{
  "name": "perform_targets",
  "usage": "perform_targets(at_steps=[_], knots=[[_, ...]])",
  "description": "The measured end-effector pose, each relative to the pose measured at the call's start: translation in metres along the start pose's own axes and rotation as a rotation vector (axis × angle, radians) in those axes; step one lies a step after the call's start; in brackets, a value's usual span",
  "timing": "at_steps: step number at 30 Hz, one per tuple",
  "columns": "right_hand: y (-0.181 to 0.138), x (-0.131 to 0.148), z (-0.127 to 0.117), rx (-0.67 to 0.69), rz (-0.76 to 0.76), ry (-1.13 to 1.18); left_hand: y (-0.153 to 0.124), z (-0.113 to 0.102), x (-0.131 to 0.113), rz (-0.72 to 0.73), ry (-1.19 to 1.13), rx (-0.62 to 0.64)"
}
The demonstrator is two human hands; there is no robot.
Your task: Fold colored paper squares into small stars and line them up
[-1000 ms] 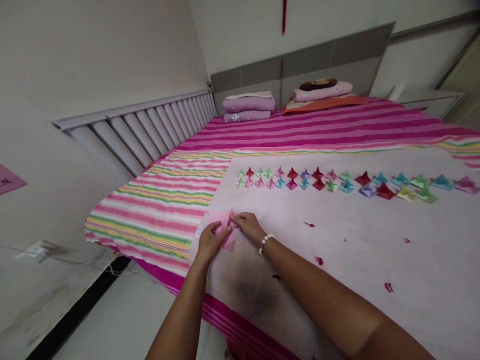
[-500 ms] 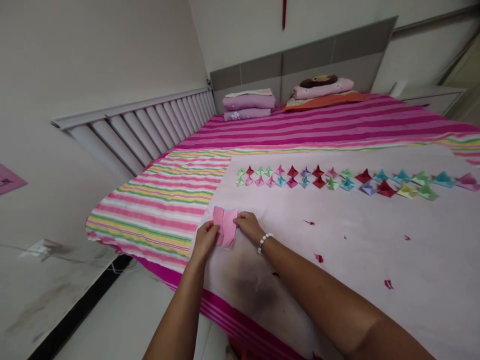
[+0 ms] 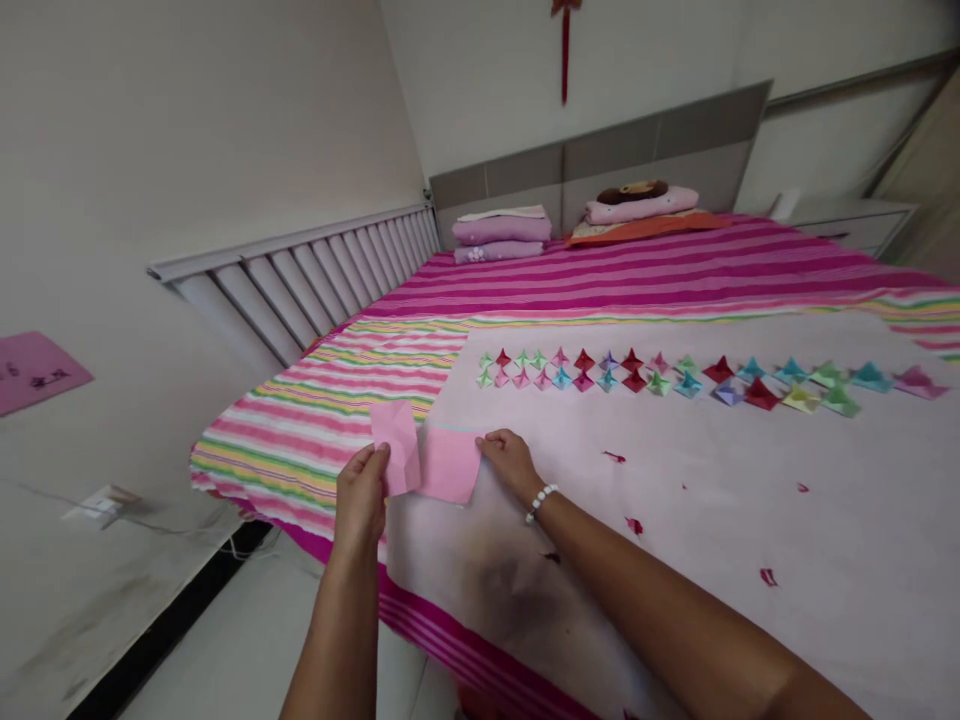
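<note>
Between the thumb and fingers of my left hand (image 3: 364,490) is a creased pink paper sheet (image 3: 397,445), raised and slightly tilted. Beside it lies a flat pink square of paper (image 3: 450,465), a thin blue edge peeking out behind its top side. My right hand (image 3: 508,460), with a white bead bracelet on the wrist, pinches this square near its upper right corner. Further back, two rows of small folded paper shapes (image 3: 583,381) in red, green, blue, pink and yellow run across the pale sheet (image 3: 675,540) that covers the bed.
Several small dark red scraps (image 3: 634,525) are scattered on the pale sheet. Folded purple bedding (image 3: 501,232) and a pink roll (image 3: 643,205) rest by the headboard (image 3: 517,178). A white slatted rail (image 3: 315,270) borders the left side. Striped cloth (image 3: 300,430) lies at left.
My left hand has moved left and lifted the creased pink sheet away from the flat square, which now shows fully. My right hand stays at the square's corner. The view has tilted up slightly.
</note>
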State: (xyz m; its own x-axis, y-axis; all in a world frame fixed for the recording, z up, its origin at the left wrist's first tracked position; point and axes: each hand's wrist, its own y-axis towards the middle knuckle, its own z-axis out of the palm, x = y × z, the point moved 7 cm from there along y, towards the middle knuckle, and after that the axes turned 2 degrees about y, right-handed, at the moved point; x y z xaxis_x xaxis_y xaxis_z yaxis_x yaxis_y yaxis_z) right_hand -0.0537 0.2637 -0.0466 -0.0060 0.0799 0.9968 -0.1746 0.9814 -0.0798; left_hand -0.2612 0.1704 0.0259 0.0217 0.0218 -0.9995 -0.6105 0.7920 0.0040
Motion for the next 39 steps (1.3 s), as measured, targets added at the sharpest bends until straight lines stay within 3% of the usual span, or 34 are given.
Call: perform_targets(at_steps=[3,7,10,13,16,18,20,23,27,31,35,39], knots=[[-0.027,0.027,-0.01,0.092,-0.059,0.092,-0.025,0.018,-0.012,0.02,0.005,0.114],[-0.063,0.049,-0.035,0.187,-0.097,0.178,-0.076,0.072,-0.023,0.091,0.17,0.512],[-0.085,0.053,-0.064,0.183,-0.112,0.197,-0.115,0.103,-0.033,0.208,0.288,0.718],[-0.106,0.052,-0.096,0.135,-0.112,0.207,-0.142,0.124,-0.039,0.307,0.366,0.828],[-0.127,0.052,-0.122,0.072,-0.113,0.211,-0.154,0.132,-0.048,0.433,0.358,0.784],[-0.14,0.052,-0.14,-0.031,-0.12,0.26,-0.154,0.129,-0.052,0.493,0.311,0.623],[-0.153,0.052,-0.156,-0.168,-0.136,0.326,-0.156,0.126,-0.046,0.44,0.229,0.5],[-0.169,0.048,-0.17,-0.331,-0.155,0.419,-0.168,0.139,-0.015,0.131,0.028,0.559],[-0.187,0.039,-0.172,-0.371,-0.12,0.513,-0.201,0.164,0.02,-0.209,-0.161,0.712],[-0.201,0.041,-0.18,-0.303,-0.099,0.502,-0.209,0.168,0.018,-0.185,-0.134,0.667],[-0.213,0.048,-0.198,-0.315,-0.103,0.47,-0.211,0.173,0.001,-0.104,-0.058,0.737],[-0.22,0.049,-0.206,-0.345,-0.104,0.477,-0.21,0.177,-0.004,-0.173,-0.228,0.622]])
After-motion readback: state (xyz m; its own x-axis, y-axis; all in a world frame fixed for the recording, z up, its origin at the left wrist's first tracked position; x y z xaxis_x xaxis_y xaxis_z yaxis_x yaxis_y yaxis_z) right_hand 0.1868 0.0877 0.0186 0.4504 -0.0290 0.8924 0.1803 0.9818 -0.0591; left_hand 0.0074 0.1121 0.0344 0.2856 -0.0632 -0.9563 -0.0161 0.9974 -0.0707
